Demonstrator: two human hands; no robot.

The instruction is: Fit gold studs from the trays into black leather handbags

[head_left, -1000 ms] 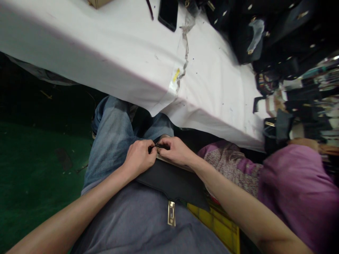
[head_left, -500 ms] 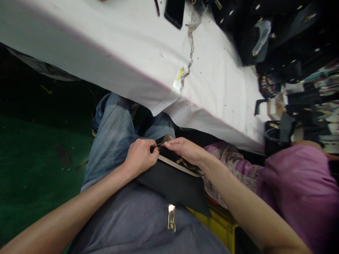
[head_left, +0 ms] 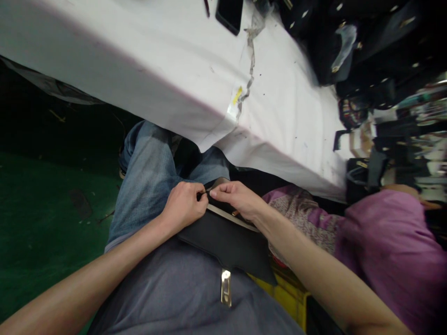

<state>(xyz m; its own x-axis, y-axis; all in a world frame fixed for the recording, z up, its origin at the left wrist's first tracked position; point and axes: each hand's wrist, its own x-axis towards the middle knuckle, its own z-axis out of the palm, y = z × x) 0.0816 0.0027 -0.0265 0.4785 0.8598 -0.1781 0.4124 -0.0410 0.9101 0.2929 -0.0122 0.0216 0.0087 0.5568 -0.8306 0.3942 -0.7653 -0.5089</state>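
While bags (head_left: 366, 51) and a phone (head_left: 229, 16) share the counter (head_left: 286, 107), left fingers (head_left: 201, 203) pinch the open bag (head_left: 226, 237); right fingers (head_left: 219, 192) pinched together, hold unclear.

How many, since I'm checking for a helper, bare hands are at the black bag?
2: the bare left hand pinches at the opening of the black, gold-clasped bag; the right hand is beside it. No others show.
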